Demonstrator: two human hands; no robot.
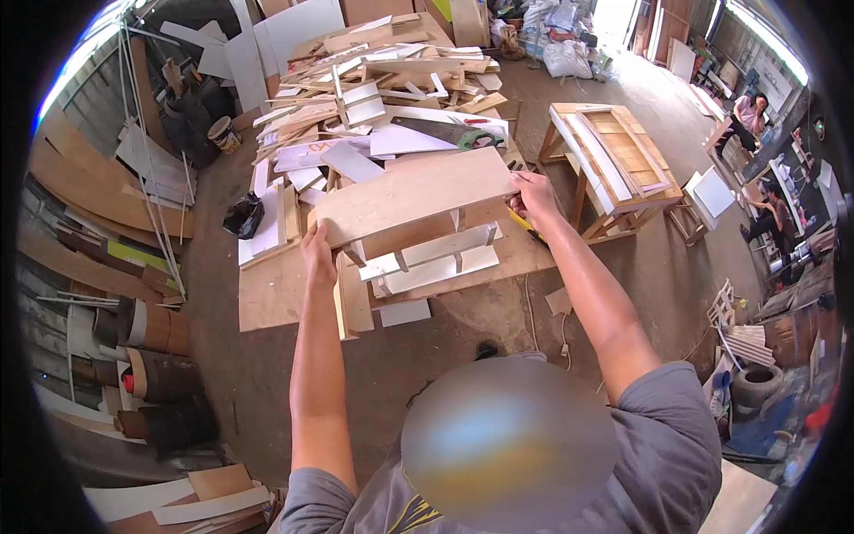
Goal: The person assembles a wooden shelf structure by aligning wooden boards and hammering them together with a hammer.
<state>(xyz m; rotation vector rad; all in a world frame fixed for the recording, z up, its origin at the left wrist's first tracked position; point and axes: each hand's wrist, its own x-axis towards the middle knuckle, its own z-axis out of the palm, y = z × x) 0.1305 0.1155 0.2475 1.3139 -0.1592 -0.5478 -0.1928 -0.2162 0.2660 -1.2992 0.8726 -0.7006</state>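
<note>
Black plastic bag [242, 216] at centre left; then the left hand [318, 253] grips a plywood board [418, 196] mid-frame. Blocks separate the white strips [436, 274] below, seemingly part-assembled; fastening unclear. Offcuts [405, 76] and a saw [449, 134] crowd upper centre. Right hand [535, 198] clasps the board's other end.

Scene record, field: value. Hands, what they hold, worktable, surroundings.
left hand: gripping near end of wooden board, left side
right hand: gripping board's right end
below board: slatted wood pieces; attachment unclear
worktable: piled offcuts, green-handled saw
left edge: black bag
background right: two people
</note>
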